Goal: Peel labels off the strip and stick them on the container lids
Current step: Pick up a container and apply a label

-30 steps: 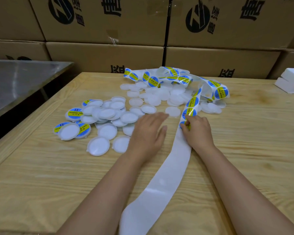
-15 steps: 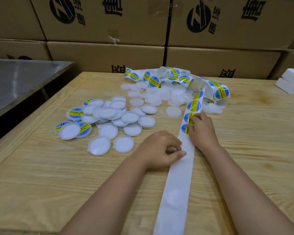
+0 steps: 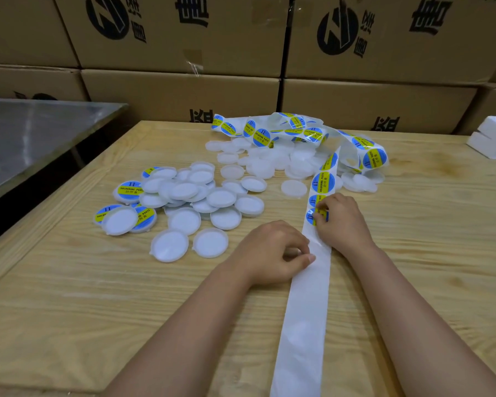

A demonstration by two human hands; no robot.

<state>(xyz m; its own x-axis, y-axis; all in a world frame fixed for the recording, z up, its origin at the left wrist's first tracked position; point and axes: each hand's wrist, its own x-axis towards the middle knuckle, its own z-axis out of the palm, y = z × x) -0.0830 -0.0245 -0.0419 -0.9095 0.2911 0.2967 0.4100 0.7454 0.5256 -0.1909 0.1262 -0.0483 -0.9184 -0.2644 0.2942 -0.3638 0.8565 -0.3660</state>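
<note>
A white backing strip (image 3: 304, 325) runs from the near edge up the table to a tangled heap of blue-and-yellow round labels (image 3: 261, 136) at the back. My right hand (image 3: 344, 224) rests on the strip, its fingertips pinching the nearest label (image 3: 311, 217). My left hand (image 3: 269, 253) is curled just left of the strip, fingers closed around a pale lid (image 3: 294, 251) that is mostly hidden. White round lids (image 3: 201, 196) lie piled to the left, a few bearing labels (image 3: 131, 189). More translucent lids (image 3: 272, 161) sit under the label heap.
The wooden table (image 3: 98, 310) has a raised rim on the left. A steel table (image 3: 35, 138) stands beyond that edge. Stacked cardboard boxes (image 3: 184, 93) wall off the back. A white foam block (image 3: 493, 138) sits at the far right.
My left hand has left the lid pile and drawn back towards me beside the strip, closed around a lid. My right hand has stayed on the nearest label.
</note>
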